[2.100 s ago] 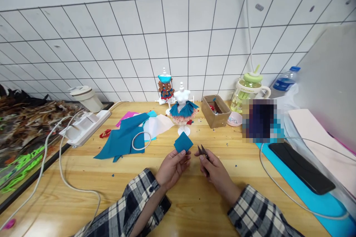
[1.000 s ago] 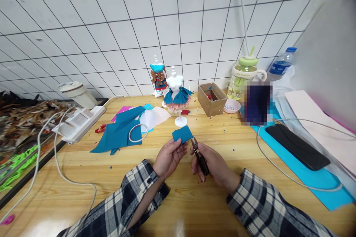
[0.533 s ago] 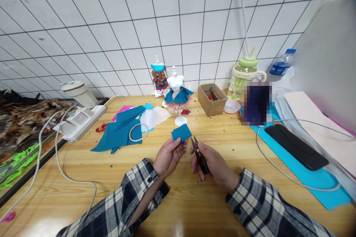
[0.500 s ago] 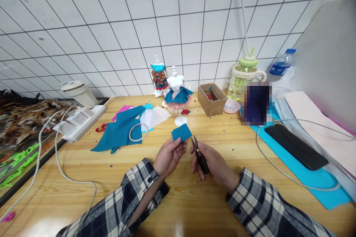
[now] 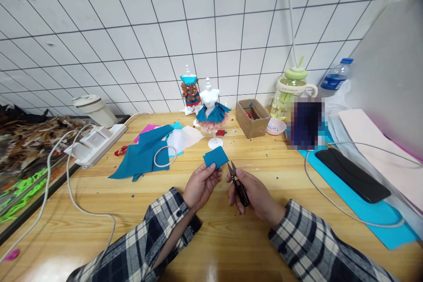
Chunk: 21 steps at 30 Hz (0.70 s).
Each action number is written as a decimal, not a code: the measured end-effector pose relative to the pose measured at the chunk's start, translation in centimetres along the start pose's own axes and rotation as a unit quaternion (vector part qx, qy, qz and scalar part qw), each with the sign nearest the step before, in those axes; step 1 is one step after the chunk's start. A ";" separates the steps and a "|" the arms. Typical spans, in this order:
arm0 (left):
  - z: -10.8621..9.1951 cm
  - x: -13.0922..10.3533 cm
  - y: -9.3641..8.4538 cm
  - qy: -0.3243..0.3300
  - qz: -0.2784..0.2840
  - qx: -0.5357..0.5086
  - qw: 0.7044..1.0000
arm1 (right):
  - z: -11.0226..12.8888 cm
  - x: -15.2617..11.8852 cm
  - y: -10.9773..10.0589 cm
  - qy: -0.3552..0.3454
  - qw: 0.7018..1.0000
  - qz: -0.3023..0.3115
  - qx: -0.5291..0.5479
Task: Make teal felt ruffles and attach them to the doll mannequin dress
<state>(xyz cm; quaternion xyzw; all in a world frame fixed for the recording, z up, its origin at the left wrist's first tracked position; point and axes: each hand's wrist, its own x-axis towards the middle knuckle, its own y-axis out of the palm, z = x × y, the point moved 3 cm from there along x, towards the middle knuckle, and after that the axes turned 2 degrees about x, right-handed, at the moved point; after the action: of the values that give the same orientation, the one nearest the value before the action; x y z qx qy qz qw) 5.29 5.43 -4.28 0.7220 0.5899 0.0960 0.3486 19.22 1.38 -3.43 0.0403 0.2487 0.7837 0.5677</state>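
Observation:
My left hand (image 5: 202, 185) pinches a small blue fabric piece (image 5: 216, 157) by its lower edge, over the middle of the wooden table. Black thread snips (image 5: 239, 188) are in my right hand (image 5: 256, 194), their blades parted and their tips close to the right corner of the piece. Just behind stands a white mini mannequin (image 5: 209, 97) in a blue and pink skirt. Larger blue fabric (image 5: 139, 156) lies to the left, with a white ring (image 5: 155, 158) on it.
A second dressed mannequin (image 5: 190, 92), a cardboard box (image 5: 251, 128) and a pink dish (image 5: 276, 126) stand at the back. Right are a green-lidded jug (image 5: 287, 92) and a black phone-like object (image 5: 352, 175). A power strip (image 5: 95, 150) and cables lie left.
The view has shifted very slightly. Both hands keep nearly the same places, with the fabric piece and the snips still held.

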 end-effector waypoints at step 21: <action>0.2 -0.6 0.1 0.048 0.042 0.188 0.980 | 0.6 -0.7 0.5 -0.032 0.989 0.061 0.133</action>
<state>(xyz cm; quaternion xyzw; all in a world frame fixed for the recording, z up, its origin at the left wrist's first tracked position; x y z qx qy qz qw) 5.33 4.83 -4.23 0.7935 0.5825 0.0328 0.1734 19.21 0.83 -2.51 0.1556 0.3295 0.7749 0.5165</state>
